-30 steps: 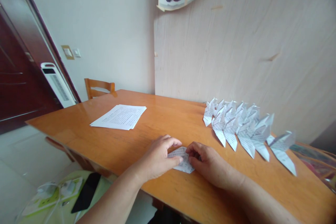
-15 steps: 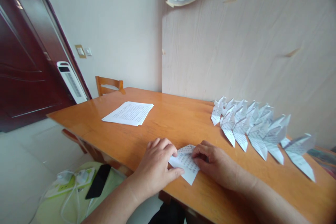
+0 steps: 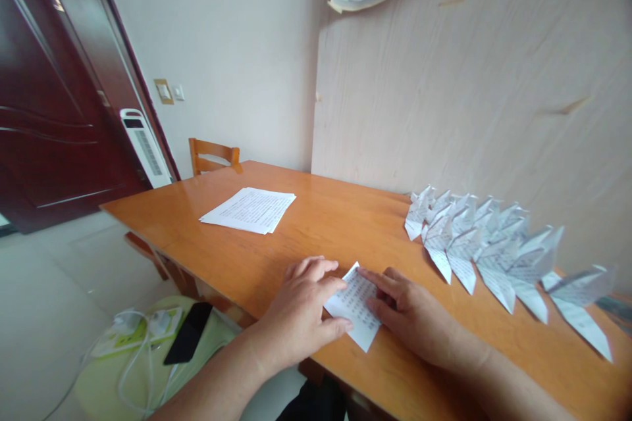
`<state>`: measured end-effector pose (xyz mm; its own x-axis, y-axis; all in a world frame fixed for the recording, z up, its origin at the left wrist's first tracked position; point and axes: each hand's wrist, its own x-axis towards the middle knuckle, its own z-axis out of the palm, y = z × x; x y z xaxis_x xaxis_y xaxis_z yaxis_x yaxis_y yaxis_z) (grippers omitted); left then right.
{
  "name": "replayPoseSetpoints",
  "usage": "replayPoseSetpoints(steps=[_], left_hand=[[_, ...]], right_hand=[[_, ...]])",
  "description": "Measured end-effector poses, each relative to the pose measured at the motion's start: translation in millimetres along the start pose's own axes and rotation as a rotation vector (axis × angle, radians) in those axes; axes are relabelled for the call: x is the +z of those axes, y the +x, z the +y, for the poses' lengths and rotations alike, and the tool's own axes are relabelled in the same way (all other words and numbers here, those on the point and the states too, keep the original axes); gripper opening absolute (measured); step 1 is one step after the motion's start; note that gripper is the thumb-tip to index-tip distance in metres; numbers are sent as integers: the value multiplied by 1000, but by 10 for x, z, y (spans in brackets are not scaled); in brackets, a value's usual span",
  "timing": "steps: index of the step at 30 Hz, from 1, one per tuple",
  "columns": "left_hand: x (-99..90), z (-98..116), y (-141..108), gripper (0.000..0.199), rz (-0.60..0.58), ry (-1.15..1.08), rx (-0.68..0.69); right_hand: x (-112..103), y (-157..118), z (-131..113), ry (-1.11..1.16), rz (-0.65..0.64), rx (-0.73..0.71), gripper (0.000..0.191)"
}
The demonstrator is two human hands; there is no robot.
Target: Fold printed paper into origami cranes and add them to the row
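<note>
A folded piece of printed paper (image 3: 356, 312) lies flat near the table's front edge, its pointed top facing away from me. My left hand (image 3: 309, 306) rests at its left side, fingers apart, with the thumb and index fingertip at the paper's edge. On the other side, my right hand (image 3: 412, 312) has its index finger stretched to the upper point and its thumb on the right edge. The remaining right fingers are curled and partly hidden. Neither hand pinches the sheet.
Several folded paper pieces (image 3: 494, 253) stand in rows at the right of the wooden table (image 3: 340, 210). A stack of printed sheets (image 3: 251, 209) lies at the left. Below, a stool (image 3: 101, 385) bears a black phone (image 3: 188, 333) and a power strip (image 3: 133, 340).
My right index finger has straightened towards the paper's tip, and the upper part now looks narrower and pointed. My left fingers have spread a little. The view has shifted slightly.
</note>
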<state>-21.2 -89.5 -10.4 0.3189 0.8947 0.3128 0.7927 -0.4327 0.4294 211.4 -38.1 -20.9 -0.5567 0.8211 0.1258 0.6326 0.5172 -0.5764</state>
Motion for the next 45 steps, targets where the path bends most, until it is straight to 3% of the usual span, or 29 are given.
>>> replayPoseSetpoints(steps=[9,15,17,30,36,41,45], left_hand=[[-95,-121,225,76,-173,-16,88],[-95,-176,437,46,-179,-71,115],[-72,-179,445,45,-163,-43,102],[-36,-110,195,45,-149,30,115],[-3,-63,103,42,-111,-113,92],[52,43,18,35,-46,-228,-2],[69,225,-58,32,-105,-302,-41]], right_hand=[[-6,36,-176,-264,-37,62,35],[-6,13,-194,-261,-13,25,32],[-9,10,-188,-255,0,19,30],[-89,1,-203,-406,37,-21,24],[-124,-13,-227,-443,86,-10,21],[-122,-18,-175,-464,112,110,18],[-178,-7,-77,-437,114,123,17]])
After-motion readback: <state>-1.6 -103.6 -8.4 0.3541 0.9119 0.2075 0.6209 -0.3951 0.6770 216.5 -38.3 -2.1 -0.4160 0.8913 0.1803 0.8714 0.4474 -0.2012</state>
